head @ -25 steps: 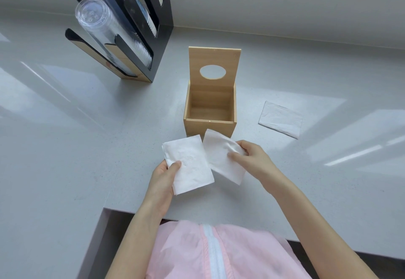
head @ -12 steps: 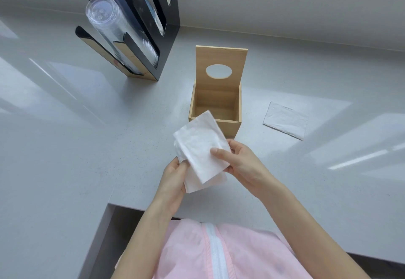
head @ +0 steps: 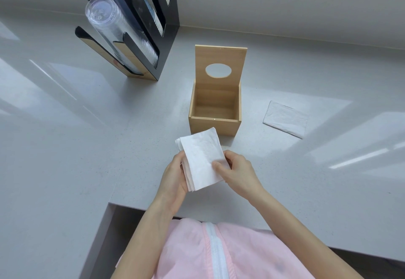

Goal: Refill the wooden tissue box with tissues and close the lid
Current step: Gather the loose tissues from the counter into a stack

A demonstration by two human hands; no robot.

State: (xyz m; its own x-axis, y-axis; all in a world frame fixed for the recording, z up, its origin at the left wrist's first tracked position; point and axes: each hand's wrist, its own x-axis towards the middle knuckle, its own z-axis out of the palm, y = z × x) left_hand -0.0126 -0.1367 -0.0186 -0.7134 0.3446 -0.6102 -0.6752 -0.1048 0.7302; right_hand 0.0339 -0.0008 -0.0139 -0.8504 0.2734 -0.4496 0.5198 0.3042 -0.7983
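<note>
One wooden tissue box (head: pixel 214 112) with one raised lid (head: pixel 220 66). One small stack of tissues (head: pixel 200 160), held in two hands, left hand (head: pixel 173 180) and right hand (head: pixel 237 173). One flat tissue (head: pixel 285 119) lies apart. One black cup dispenser (head: pixel 140 26) at the counter's (head: pixel 65 147) back edge.
</note>
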